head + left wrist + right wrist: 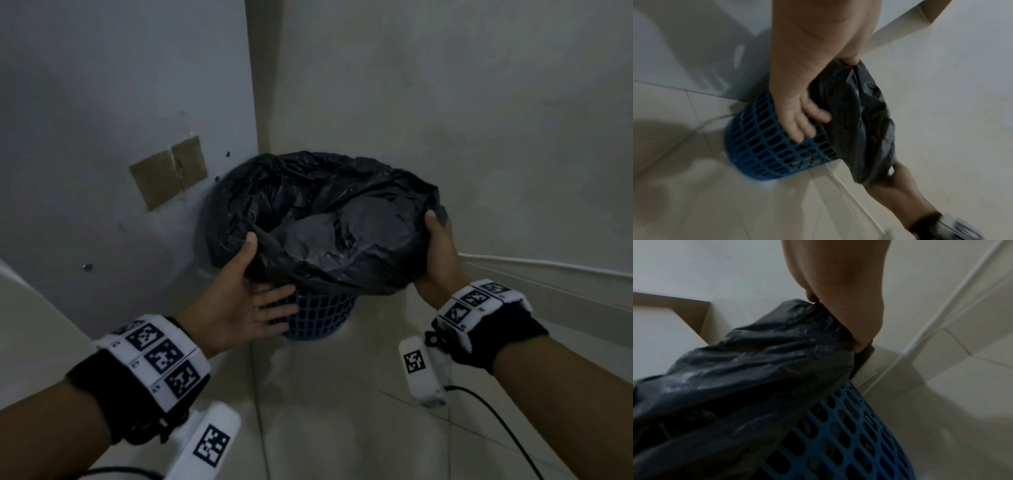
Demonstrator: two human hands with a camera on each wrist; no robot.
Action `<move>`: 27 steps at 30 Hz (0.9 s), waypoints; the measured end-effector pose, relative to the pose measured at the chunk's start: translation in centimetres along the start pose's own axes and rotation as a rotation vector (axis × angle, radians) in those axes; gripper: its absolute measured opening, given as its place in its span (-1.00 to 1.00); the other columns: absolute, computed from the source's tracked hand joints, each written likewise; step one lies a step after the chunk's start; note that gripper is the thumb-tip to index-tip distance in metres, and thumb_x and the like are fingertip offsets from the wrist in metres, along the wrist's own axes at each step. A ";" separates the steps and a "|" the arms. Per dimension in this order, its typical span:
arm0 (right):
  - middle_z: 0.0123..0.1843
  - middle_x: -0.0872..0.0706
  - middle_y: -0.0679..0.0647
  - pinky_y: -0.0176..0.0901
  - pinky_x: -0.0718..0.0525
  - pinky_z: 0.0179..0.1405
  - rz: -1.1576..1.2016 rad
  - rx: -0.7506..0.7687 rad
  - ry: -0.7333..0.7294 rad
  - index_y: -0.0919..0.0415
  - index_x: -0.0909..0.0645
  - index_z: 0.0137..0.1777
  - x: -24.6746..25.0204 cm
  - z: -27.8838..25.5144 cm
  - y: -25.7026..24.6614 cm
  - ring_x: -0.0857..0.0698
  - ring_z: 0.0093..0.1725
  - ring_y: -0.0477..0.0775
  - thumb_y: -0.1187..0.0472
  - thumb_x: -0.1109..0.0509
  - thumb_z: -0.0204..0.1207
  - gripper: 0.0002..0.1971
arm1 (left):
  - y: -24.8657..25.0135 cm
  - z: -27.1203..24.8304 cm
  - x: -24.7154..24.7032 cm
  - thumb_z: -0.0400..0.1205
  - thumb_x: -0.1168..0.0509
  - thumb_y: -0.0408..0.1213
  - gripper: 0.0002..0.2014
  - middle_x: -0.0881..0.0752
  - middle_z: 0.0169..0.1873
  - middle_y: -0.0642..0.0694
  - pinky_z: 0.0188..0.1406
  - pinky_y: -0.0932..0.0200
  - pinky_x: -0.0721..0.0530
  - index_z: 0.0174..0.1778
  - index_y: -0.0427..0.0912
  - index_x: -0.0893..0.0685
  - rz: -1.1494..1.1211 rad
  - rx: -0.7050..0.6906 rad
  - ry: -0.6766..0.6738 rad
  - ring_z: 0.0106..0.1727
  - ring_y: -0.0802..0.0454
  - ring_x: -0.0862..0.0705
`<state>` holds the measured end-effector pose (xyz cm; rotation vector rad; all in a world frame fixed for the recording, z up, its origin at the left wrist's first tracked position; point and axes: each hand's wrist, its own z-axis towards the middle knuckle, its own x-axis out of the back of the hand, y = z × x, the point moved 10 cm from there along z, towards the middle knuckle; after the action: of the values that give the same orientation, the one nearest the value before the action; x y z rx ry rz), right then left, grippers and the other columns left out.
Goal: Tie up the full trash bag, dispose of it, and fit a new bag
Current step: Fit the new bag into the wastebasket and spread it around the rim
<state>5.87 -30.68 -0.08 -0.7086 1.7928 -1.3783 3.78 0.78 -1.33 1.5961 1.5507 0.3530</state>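
Gripping the black trash bag (329, 219) at two points, I log both hands on its folded-over rim. Left hand (239, 301), at 8 o'clock of the bin: thumb hooked over the rim, four fingers spread flat under the plastic against the blue mesh bin (318, 318). Right hand (436, 253), at 3 o'clock: thumb on top, fingers curled beneath, pinching the rim. Count: one bag, one bin, two cardboard patches (169, 171) on the wall at 10 o'clock. Bag sits inside the bin, in the floor corner. Left wrist view alone shows the bin's base (764, 172); head view alone shows the bag's open mouth.
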 end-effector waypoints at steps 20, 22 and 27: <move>0.11 -0.68 0.10 0.03 -0.61 -0.06 -0.036 -0.424 -0.060 0.04 -0.60 0.09 -3.3 -6.8 6.9 -0.65 0.05 0.20 -0.15 -0.18 0.58 -0.67 | 1.0 0.1 -1.0 0.65 -0.02 0.14 -0.47 -0.66 0.36 -0.02 0.31 0.02 -0.62 0.46 -0.01 -0.54 -0.039 -0.310 -0.235 0.35 0.01 -0.66; 0.08 -0.72 0.10 0.01 -0.59 -0.08 -0.069 -0.439 -0.096 0.07 -0.61 0.09 -3.4 -7.7 8.2 -0.67 0.08 0.21 -0.09 -0.17 0.55 -0.68 | -0.1 0.5 -0.3 0.52 -0.08 0.24 -0.46 -0.72 0.27 0.12 0.14 0.10 -0.75 0.36 0.14 -0.59 0.063 -0.276 -0.191 0.23 0.13 -0.72; -0.10 -0.65 0.10 -0.03 -0.53 -0.20 -0.171 -0.387 -0.169 0.03 -0.51 0.22 -3.5 -9.0 9.7 -0.60 -0.20 0.13 0.26 -0.25 0.52 -0.71 | -1.8 0.6 0.7 0.08 -0.47 0.45 -0.17 -0.74 0.20 0.24 0.23 0.08 -0.68 0.29 0.25 -0.59 0.289 -0.274 -0.232 0.22 0.18 -0.72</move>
<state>0.55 -20.40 -7.44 -1.1696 1.9153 -1.0457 3.18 0.90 -3.22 1.5812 1.0497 0.4957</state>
